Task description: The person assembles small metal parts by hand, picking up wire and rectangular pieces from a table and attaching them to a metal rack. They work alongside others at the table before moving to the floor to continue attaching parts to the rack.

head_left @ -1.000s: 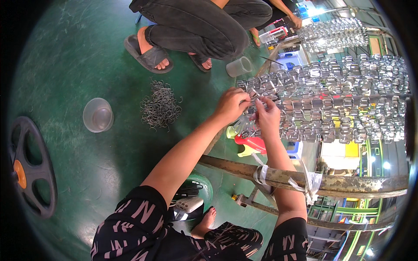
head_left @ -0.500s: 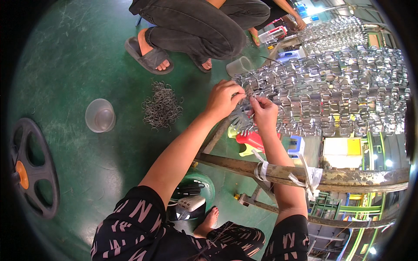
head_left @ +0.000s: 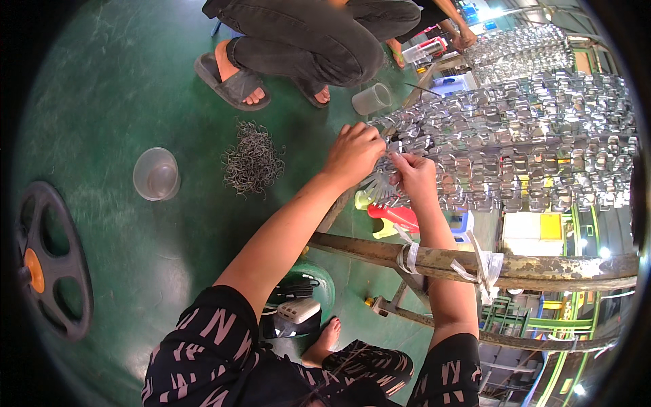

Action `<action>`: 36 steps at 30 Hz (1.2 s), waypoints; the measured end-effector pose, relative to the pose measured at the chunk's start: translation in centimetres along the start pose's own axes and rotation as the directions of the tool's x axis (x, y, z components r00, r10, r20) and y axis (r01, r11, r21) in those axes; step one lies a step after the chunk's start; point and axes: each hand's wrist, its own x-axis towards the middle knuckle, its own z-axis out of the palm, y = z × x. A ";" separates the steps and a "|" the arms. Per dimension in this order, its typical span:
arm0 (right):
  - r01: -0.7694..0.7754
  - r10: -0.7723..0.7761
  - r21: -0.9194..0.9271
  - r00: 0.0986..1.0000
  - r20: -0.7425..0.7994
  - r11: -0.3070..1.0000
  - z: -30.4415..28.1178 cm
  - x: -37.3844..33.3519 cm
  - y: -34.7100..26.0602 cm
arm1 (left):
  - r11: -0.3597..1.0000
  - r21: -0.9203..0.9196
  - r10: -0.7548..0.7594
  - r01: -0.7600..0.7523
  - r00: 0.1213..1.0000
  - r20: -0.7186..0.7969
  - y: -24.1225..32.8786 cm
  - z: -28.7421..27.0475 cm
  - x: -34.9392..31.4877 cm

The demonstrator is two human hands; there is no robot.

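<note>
Rows of shiny metal pieces, linked into a wide hanging sheet, fill the right side. At the sheet's left edge my left hand is closed, its fingers curled inward with the tips hidden. Just right of it, my right hand pinches with thumb and fingers at the lower left corner of the rows. The hands almost meet. Whatever small thing lies between their fingertips is too hidden to name. Below them a fan of glassy strips hangs. A pile of bent metal hooks lies on the floor to the left.
A rusty metal rail crosses under my right forearm. Clear plastic tubs stand on the green floor. A black wheel stands far left. A person in dark trousers crouches ahead; another person's hand works beyond.
My left hand has rolled over, its fingers curling further in beside the edge of the sheet. My right hand has shifted slightly. The far person's hands have moved a little.
</note>
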 end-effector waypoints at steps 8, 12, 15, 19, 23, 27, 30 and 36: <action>-0.168 0.156 0.049 0.969 0.193 0.985 -2.5 -1.7 -2.0 | 0.996 -0.057 -0.072 0.073 0.997 0.019 -0.7 -0.8 -0.2; -0.174 0.158 0.061 0.965 0.210 0.983 -4.3 -3.9 -1.9 | 0.972 -0.218 -0.129 0.089 0.975 -0.178 -0.8 -3.5 1.4; -0.170 0.132 0.145 0.961 0.241 0.975 -5.4 -4.8 -0.5 | 0.965 -0.262 -0.102 0.016 0.943 -0.318 1.4 -7.7 4.2; -0.202 0.203 -0.025 0.964 0.172 0.979 -6.7 -5.9 2.0 | 0.935 -0.338 -0.036 -0.108 0.919 -0.392 8.8 -13.4 7.1; 0.015 -0.005 -0.076 0.990 0.138 0.997 -5.6 -5.2 5.1 | 0.844 -0.385 0.168 -0.373 0.866 -0.471 15.3 -17.3 10.1; -0.208 0.179 0.156 0.966 0.185 0.966 -5.8 -7.3 2.5 | 0.610 -0.385 0.495 -0.693 0.712 -0.498 22.8 -18.4 15.2; -0.009 -0.022 0.143 0.977 0.210 0.990 -6.5 -8.0 3.5 | 0.571 -0.482 0.472 -0.665 0.746 -0.470 29.1 -18.4 18.6; 0.285 -0.327 0.326 0.942 0.082 0.902 -4.4 -6.9 9.4 | 0.456 -0.704 0.568 -0.544 0.787 -0.240 37.7 -17.3 24.4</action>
